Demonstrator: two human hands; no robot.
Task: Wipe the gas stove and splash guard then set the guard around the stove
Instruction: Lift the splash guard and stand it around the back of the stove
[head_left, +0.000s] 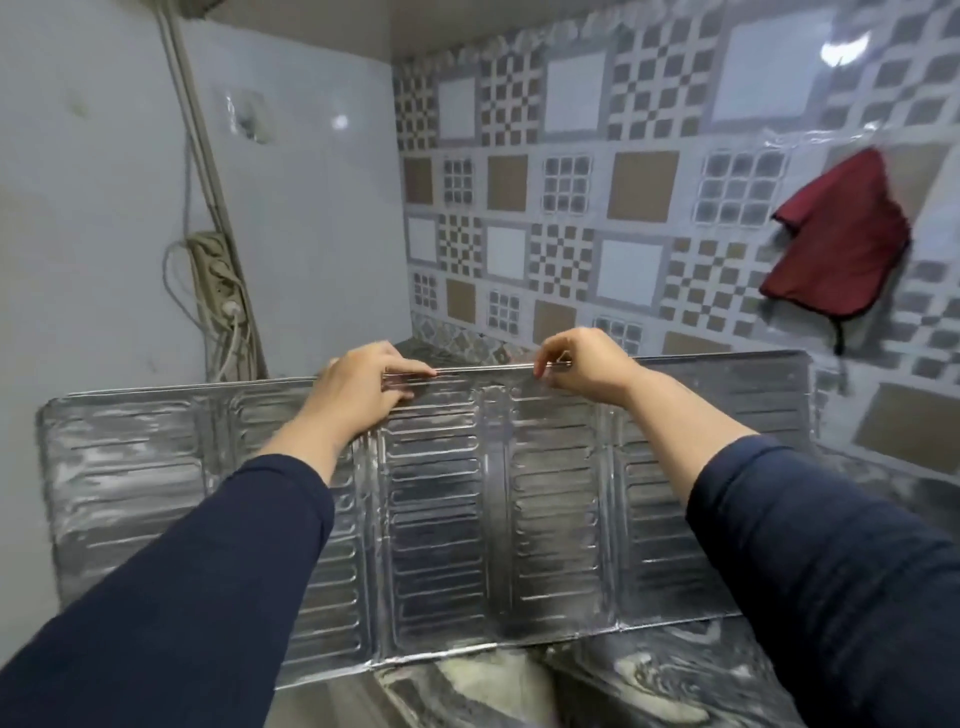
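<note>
Setting: kitchen corner, seen from a head-worn camera looking down over two dark blue sleeves (171, 597) toward the walls.
Power strip (218, 291): fixed upright on the plain pale wall at far left, white cables plugged in and hanging beside it.
Splash guard (441, 499): ribbed, silvery foil panel with vertical fold lines, held spread wide and nearly upright across the middle of the view; its top edge runs level between the two hands, its lower edge sits above the marbled grey countertop (649, 680), and whether the two touch cannot be told.
Left hand (363, 384): closed over the guard's top edge left of centre, fingers (410, 371) pinching the rim.
Right hand (582, 364): closed on the same top edge right of centre, fingertips curled down over the rim, thumb hidden behind.
Stove: not visible; the guard and arms block the counter behind.
Back wall (571, 182): patterned tiles in grey, white and tan squares under a glossy clear covering.
Red cloth (841, 234): hanging against the tiled wall at upper right, above the guard's right end and apart from it, a dark loop dangling below.
</note>
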